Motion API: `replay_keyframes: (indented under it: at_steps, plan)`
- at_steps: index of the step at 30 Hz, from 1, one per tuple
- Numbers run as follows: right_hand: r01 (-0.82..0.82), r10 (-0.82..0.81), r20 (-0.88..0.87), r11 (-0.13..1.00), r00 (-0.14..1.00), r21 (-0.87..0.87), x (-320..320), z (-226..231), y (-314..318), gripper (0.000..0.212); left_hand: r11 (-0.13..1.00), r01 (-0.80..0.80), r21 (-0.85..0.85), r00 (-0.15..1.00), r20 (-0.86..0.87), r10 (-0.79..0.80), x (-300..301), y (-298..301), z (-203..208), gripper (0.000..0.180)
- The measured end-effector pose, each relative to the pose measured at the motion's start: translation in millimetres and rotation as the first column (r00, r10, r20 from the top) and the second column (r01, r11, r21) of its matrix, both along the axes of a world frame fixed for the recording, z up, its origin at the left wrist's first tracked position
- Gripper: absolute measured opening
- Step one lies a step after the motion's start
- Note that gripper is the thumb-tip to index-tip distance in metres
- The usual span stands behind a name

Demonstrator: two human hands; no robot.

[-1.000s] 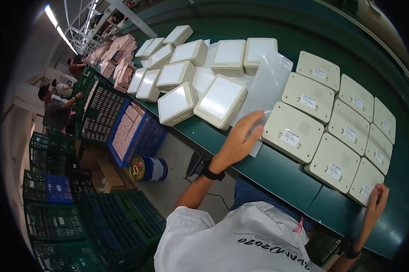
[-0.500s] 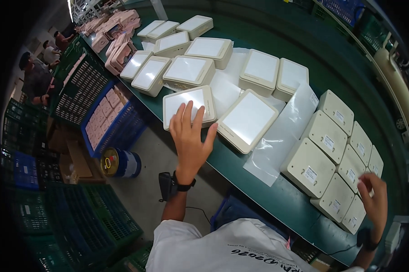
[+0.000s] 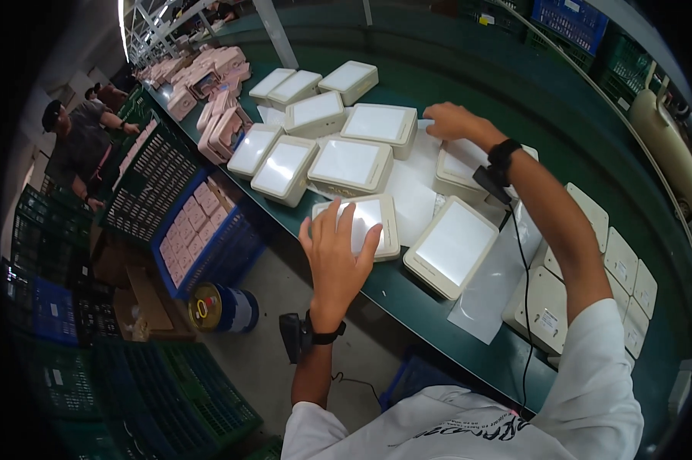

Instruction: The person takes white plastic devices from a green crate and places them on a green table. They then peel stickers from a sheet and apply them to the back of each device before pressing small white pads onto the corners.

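My left hand (image 3: pixel 338 257) rests with spread fingers on a cream plastic case with a glossy white panel (image 3: pixel 392 222), near the table's front edge. Beside it lies a similar case (image 3: pixel 453 245), set at an angle and touched by neither hand. My right hand (image 3: pixel 459 123) reaches across to the far edge of another white-panelled case (image 3: pixel 457 162); its fingers are bent but apart, and my forearm covers part of that case and its neighbour. Whether the right fingertips touch the case cannot be seen clearly. Several more such cases (image 3: pixel 350 165) lie panel up to the left and behind.
Clear plastic sheeting (image 3: pixel 476 310) lies on the green table (image 3: pixel 438 345). Labelled cream cases (image 3: pixel 545 318) sit back up at right, partly behind my arm. Pink parts (image 3: pixel 223 123) are heaped at far left. Crates (image 3: pixel 208 268), a metal drum (image 3: pixel 223 307) and co-workers (image 3: pixel 78 142) are at left.
My right hand has swung from the labelled cases at right to a white-panelled case at the far side. My left hand stays on its case. The whole view has shifted slightly.
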State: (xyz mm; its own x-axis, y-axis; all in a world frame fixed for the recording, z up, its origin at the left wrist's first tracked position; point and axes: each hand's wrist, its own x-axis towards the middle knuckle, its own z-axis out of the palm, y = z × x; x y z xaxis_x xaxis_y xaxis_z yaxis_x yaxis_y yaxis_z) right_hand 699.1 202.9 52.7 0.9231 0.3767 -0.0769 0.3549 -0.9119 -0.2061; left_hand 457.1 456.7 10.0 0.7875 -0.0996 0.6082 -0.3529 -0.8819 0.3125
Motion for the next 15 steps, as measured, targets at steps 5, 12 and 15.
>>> replay_keyframes:
  at_steps: [5,12,15]
  plan:
    - [0.071,-0.069,-0.153,0.997,0.986,0.004,22.6,-33.2,-2.2,0.045,0.927,0.365,-0.085,0.931,0.066,-0.360,122.5,-21.2,25.6,0.051]
    - [0.059,-0.044,-0.071,0.970,0.997,0.234,41.0,-51.2,-16.4,0.035,0.939,0.307,0.154,0.952,-0.056,-0.302,247.4,-65.0,4.5,0.056]
    - [0.088,-0.067,-0.080,0.950,0.995,0.298,42.4,-52.8,-17.4,0.033,0.948,0.316,0.037,0.930,-0.213,-0.301,258.8,-70.5,1.2,0.052]
